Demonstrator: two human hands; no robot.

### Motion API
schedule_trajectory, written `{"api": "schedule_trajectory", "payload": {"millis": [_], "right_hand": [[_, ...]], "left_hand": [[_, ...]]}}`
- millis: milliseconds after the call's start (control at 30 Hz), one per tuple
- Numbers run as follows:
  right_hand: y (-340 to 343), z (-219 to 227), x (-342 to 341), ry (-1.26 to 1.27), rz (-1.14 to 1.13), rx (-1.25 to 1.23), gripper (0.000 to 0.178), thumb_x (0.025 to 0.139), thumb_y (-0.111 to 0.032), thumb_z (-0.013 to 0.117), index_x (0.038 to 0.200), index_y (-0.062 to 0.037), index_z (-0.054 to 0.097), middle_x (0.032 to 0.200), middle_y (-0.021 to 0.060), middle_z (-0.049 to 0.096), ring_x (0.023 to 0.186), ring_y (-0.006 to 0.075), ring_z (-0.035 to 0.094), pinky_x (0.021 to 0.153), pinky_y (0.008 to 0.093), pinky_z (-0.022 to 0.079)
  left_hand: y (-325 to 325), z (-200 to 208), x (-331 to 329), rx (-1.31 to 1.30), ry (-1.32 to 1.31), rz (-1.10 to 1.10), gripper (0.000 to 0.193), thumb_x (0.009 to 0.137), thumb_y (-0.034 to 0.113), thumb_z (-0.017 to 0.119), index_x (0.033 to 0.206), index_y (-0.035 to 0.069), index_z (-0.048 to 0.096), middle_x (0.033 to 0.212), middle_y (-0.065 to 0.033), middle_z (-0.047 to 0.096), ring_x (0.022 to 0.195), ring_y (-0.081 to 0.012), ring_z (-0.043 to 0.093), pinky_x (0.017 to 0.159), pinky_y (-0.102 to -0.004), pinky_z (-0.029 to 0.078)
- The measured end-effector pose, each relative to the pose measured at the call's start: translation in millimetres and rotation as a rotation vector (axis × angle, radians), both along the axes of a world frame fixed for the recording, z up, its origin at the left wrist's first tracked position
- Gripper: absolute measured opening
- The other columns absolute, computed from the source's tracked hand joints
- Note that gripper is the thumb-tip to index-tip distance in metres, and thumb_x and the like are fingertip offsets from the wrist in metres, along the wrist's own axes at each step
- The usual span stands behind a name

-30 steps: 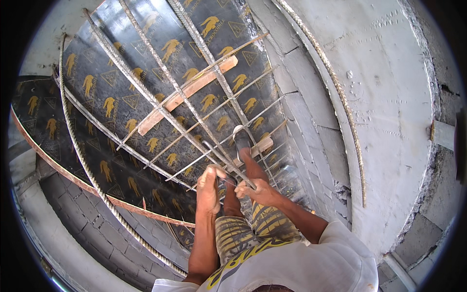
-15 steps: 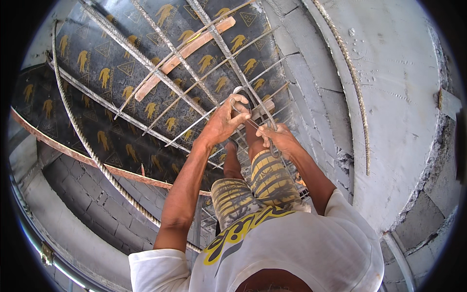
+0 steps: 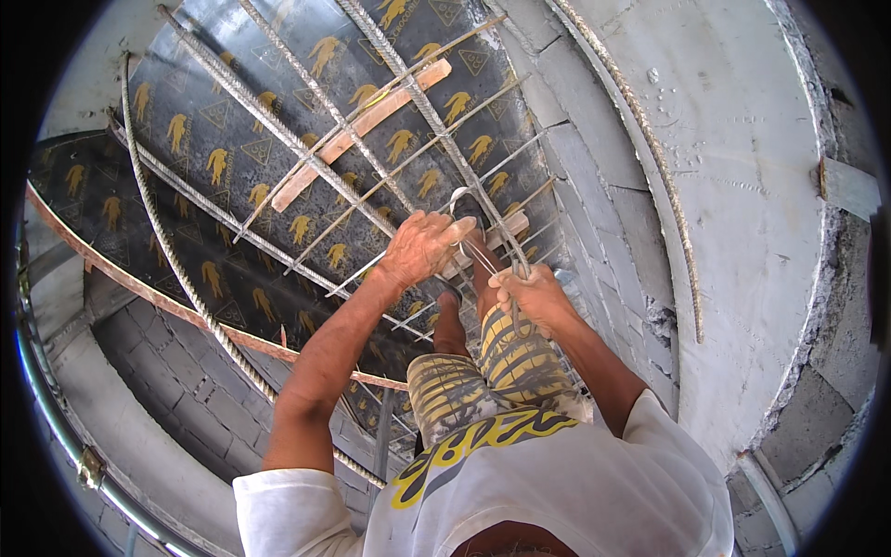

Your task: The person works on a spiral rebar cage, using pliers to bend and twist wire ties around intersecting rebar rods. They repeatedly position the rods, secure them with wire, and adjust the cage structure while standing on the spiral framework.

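Observation:
Thin tie wire (image 3: 477, 254) stretches in a few strands between my hands, above my right knee. My left hand (image 3: 427, 245), back upward, is closed with its fingertips pinching one end of the strands. On the other side my right hand (image 3: 534, 295) grips a folded bundle of the same wire, and a loop of it hangs below the fist. Beneath and beyond both hands lies a grid of rebar (image 3: 422, 97), with thick ribbed bars crossed by thinner ones. My fingers hide exactly how the wire is held.
Dark printed formwork plywood (image 3: 232, 130) lies under the grid, with a wooden strip (image 3: 362, 135) among the bars. A long bent rebar (image 3: 181, 278) curves past on the left. Another rebar (image 3: 664, 158) lies along the grey concrete at right. A metal pipe (image 3: 56, 418) runs lower left.
My left hand has turned over, back now upward, and dropped slightly. The wire strands between my hands now show stretched out. My right hand has lowered a little, its fingers closed around the bundle.

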State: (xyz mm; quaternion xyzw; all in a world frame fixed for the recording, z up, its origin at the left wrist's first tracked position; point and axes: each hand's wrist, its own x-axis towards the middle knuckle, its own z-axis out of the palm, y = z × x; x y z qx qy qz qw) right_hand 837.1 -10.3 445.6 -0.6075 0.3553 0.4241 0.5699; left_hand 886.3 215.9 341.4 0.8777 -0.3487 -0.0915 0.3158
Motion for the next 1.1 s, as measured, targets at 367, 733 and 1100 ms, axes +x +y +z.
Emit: {"api": "schedule_trajectory", "payload": {"millis": [367,733,1100], "right_hand": [[3,-50,56,0.164,-0.397,0.565,0.025,0.098,-0.020,0.063,0.109,0.0028,0.065,0.076,-0.0013,0.060,0.064,0.0113,0.059,0.056,0.0270,0.052],[9,-94,103,-0.027,-0.002,0.207,0.036,0.101,-0.030,0.061,0.115,0.0027,0.061,0.084,0.0069,0.065,0.058,0.0128,0.062,0.049,0.0295,0.053],[1,-121,94,-0.212,0.007,-0.159,0.040,0.100,-0.013,0.062,0.135,0.0016,0.051,0.071,0.0066,0.061,0.049,0.0131,0.060,0.043,0.0299,0.048]], "left_hand": [[-17,15,20,-0.773,1.372,0.559,0.045,0.105,0.039,0.056,0.134,0.005,0.058,0.116,-0.0063,0.067,0.110,-0.0201,0.062,0.092,-0.0383,0.052],[-8,-20,83,-0.905,1.079,0.873,0.021,0.102,0.027,0.064,0.102,0.006,0.067,0.094,-0.0024,0.071,0.061,-0.0041,0.046,0.056,-0.0204,0.040],[11,-189,234,-1.606,1.275,1.179,0.019,0.106,0.023,0.056,0.106,0.005,0.060,0.090,-0.0078,0.069,0.067,-0.0113,0.063,0.056,-0.0230,0.054]]}}
